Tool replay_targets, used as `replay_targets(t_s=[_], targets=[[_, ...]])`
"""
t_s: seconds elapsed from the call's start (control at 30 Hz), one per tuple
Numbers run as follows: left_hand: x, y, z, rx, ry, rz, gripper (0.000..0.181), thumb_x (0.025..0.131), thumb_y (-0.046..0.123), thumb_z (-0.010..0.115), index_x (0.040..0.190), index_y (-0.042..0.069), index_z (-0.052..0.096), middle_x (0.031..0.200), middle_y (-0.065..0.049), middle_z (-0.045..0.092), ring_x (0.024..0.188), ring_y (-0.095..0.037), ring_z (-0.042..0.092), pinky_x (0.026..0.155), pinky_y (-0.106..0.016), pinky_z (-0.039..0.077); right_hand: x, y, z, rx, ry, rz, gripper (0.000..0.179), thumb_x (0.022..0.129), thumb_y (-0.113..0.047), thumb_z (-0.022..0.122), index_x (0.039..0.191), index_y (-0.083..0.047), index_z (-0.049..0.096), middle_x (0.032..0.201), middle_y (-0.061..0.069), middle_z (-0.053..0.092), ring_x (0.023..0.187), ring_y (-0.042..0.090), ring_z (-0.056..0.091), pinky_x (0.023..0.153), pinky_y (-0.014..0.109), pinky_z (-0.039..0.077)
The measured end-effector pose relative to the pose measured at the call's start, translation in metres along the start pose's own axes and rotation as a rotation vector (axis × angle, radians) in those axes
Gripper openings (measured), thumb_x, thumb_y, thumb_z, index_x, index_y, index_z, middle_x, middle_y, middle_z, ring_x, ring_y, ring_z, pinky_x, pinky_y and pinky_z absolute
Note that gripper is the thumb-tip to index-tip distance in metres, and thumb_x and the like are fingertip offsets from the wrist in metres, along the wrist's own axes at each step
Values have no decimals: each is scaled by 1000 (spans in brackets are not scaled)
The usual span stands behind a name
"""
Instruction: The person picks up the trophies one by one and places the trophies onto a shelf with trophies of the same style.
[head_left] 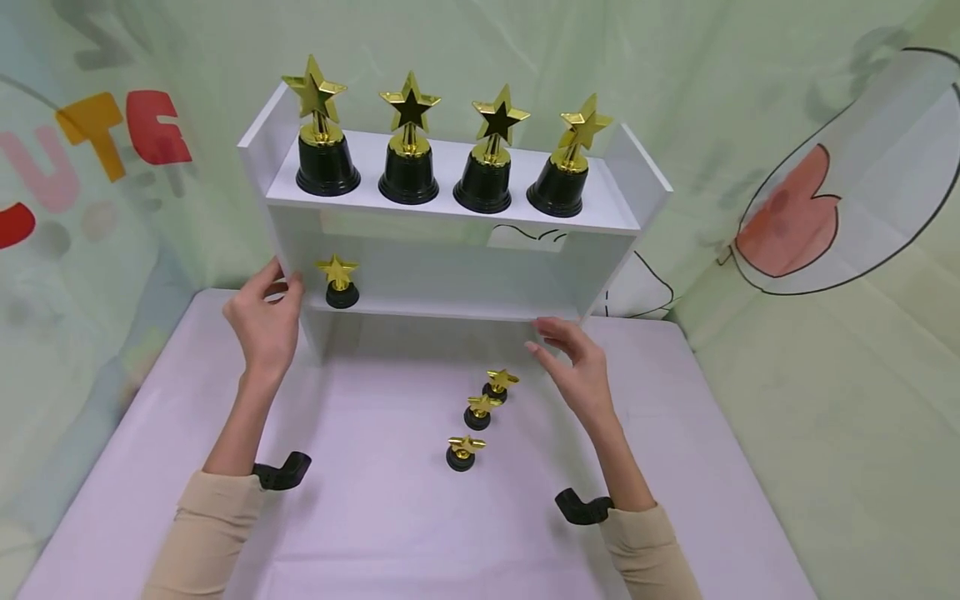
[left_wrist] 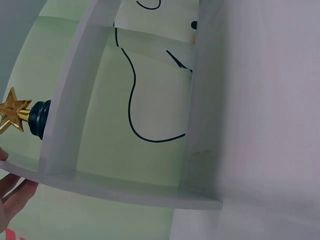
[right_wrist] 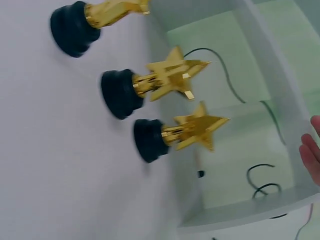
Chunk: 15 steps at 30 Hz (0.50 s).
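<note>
A white two-tier shelf stands on the table, with several large gold star trophies on black bases along its top board. One small star trophy sits at the left end of the lower board. My left hand grips the shelf's left side panel, thumb inside and fingers outside. By the right end of the lower board is my right hand, its fingers loosely bent with nothing held. Three small trophies stand in front of the shelf: a near one, a middle one and a far one.
A pale lilac cloth covers the table. Behind and beside it hang printed light green curtains, close to the back of the shelf. Black camera mounts are strapped to both wrists.
</note>
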<state>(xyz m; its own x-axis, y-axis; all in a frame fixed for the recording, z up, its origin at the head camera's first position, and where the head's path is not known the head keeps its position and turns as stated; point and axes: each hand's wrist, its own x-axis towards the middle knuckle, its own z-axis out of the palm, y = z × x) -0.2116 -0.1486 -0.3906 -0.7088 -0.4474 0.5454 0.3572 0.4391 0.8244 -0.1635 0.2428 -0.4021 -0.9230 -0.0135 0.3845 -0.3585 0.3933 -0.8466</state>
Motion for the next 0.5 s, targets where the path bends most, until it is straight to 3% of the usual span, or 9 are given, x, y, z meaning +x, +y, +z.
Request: replay_targets(t_s=[0.13,0.3,0.5], targets=[[0,0,0,-1,0,-4,31,97,9,67,126,11,75,114,-13,77,80,13,59,74,-5,49,-6,21,6,1,-70,70,38,94,-11,76,129,-2,66,129,17,68,118,20,65,106,35,51],[1,0,0,9,-3,6,30,97,10,67,127,11,75,115,-13,77,81,12,58,74,-4,49,-11,46,18,-94,-178,120,40,94,-12,74,131,0,65,130,18,68,123,36,63,106,46,52],[0,1,-1,1,-15,19,30,97,8,67,126,9,75,113,-14,77,80,11,59,74,-4,49,-16,69,31,-162,-225,169,40,93,-7,74,130,5,64,124,21,70,117,38,66,101,45,56]])
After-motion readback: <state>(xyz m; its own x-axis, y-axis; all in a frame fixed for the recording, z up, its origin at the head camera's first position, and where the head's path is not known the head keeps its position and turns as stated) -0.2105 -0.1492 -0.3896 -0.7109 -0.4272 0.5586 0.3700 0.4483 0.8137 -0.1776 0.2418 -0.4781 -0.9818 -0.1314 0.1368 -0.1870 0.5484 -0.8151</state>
